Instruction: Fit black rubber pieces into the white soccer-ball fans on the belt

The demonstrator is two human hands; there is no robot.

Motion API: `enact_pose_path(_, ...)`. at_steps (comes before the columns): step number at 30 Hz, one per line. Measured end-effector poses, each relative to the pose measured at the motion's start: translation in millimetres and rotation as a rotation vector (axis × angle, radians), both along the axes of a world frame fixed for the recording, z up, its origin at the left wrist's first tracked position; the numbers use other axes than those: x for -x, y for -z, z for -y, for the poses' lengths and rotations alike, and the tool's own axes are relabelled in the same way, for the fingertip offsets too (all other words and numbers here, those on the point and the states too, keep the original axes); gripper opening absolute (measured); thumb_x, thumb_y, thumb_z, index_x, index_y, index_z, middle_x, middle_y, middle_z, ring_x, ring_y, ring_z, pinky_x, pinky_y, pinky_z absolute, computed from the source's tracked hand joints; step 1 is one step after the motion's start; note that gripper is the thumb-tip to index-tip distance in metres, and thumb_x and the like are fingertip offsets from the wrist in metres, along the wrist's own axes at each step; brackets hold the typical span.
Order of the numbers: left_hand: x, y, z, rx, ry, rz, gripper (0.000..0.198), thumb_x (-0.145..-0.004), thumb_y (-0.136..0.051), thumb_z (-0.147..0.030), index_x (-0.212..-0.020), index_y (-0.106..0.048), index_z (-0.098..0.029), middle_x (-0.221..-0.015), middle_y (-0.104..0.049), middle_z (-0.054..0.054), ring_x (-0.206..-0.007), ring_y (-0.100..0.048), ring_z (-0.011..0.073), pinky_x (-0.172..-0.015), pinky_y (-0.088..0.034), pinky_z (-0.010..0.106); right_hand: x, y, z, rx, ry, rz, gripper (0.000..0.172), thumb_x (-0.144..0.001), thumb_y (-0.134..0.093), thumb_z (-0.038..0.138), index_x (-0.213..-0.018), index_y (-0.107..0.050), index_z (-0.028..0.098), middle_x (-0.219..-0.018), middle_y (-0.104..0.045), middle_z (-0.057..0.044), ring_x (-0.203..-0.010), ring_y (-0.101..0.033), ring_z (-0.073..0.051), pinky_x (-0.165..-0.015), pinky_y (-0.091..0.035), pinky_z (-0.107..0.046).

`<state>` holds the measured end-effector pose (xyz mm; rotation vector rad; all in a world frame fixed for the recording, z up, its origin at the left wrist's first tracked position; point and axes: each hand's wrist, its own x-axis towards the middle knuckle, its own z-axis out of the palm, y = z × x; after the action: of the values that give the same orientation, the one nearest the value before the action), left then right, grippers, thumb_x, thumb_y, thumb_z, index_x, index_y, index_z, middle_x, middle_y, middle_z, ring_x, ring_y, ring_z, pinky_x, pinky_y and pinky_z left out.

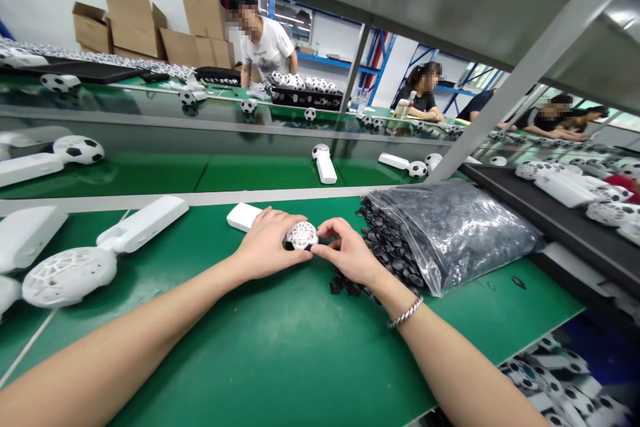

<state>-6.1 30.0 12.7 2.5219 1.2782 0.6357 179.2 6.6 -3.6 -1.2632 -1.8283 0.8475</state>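
Note:
My left hand (267, 243) is closed around a white handheld fan (303, 235) with a football-shaped head. The fan's lattice face points up, and black patches show along the head's lower edge. Its white handle sticks out to the left behind my fingers. Thumb and fingertips of my right hand (347, 250) are pinched together against the right side of the head; whatever sits between them is too small to make out. Just right of that hand, small black plastic pieces (395, 250) spill from a clear plastic bag (465, 230) on the green table (280, 353).
More white fans (143, 223) lie at the left. Behind a pale ledge, a green conveyor belt (250, 170) carries several fans. A black tray (505, 197) of fans stands at the right, beside a slanted metal post (525, 57). Co-workers (270, 47) sit or stand across the line.

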Motion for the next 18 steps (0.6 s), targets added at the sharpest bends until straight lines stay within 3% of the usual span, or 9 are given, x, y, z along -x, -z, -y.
enact_pose_path(2, -1.2, -0.4, 0.3, -0.002, -0.01, 0.008, 0.054, -0.065, -0.06, -0.052, -0.109, -0.055, -0.022, -0.099, -0.061, 0.005, -0.094, -0.05, 0.0259, -0.087, -0.035, 0.041, 0.4, 2.4, -2.4, 0.032, -0.01, -0.034, 0.022, -0.07, -0.062, 0.029, -0.086, -0.049, 0.019, -0.094, -0.051, -0.002, -0.083, -0.052, -0.012, -0.065, -0.046, -0.023)
enact_pose_path(7, -1.8, 1.1, 2.4, -0.002, 0.028, 0.036, 0.052, -0.066, -0.059, -0.049, -0.11, -0.053, -0.021, -0.1, -0.06, 0.006, -0.095, -0.049, 0.0255, -0.085, -0.036, 0.04, -4.7, -2.8, -6.9, 0.118, -0.048, -0.011, 0.027, -0.067, -0.065, 0.034, -0.084, -0.049, 0.018, -0.083, -0.054, 0.001, -0.066, -0.052, -0.009, -0.06, -0.044, -0.023)
enact_pose_path(12, 3.0, 0.6, 0.0, -0.007, 0.045, 0.024, 0.063, -0.061, -0.062, -0.057, -0.109, -0.053, -0.019, -0.105, -0.057, 0.009, -0.102, -0.045, 0.0289, -0.088, -0.036, 0.042, -29.6, -14.0, -10.0, 0.036, 0.148, 0.322, 0.017, -0.069, -0.063, 0.031, -0.075, -0.056, 0.017, -0.071, -0.055, 0.001, -0.06, -0.049, -0.01, -0.059, -0.041, -0.023)
enact_pose_path(18, 7.8, -3.7, -0.6, 0.219, 0.175, -0.034, 0.062, -0.069, -0.06, -0.041, -0.126, -0.041, -0.026, -0.132, -0.041, 0.007, -0.13, -0.02, 0.0298, -0.103, -0.022, 0.046, -43.1, -8.4, -14.9, 0.076, 0.129, 0.507, 0.014, -0.067, -0.066, 0.027, -0.077, -0.062, 0.019, -0.077, -0.06, -0.002, -0.068, -0.054, -0.012, -0.062, -0.041, -0.023)
